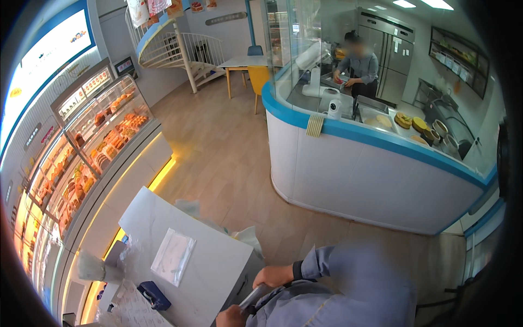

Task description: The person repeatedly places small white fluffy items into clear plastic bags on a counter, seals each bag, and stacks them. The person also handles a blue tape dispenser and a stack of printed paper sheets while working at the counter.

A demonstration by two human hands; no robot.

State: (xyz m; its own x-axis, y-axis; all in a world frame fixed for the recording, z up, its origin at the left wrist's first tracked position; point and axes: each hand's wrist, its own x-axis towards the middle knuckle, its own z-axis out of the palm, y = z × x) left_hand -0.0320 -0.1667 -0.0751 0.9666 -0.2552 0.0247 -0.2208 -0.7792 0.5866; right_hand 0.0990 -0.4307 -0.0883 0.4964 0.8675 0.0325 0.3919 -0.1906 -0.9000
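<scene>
At the lower edge, beside the end of a white marble-patterned table point(212, 253), my right hand point(274, 276) is closed on one end of a thin, pale, flat thing point(254, 296). Its kind does not show from this angle. Lower and further left, my left hand point(231, 316) is closed at its other end, partly cut off by the picture's edge. Grey-blue sleeves and jacket fill the area around them, and part is blurred. A clear plastic sleeve with pale paper point(174, 256) lies on the table, and a dark blue box-like thing point(154, 295) stands near it.
A lit bread display case point(103, 131) runs along the left. On the right curves a white counter point(348, 174) with a blue rim and glass. Behind it a co-worker point(360, 68) handles something in a tray. A yellow chair point(259, 82) and spiral stairs point(188, 60) stand further back.
</scene>
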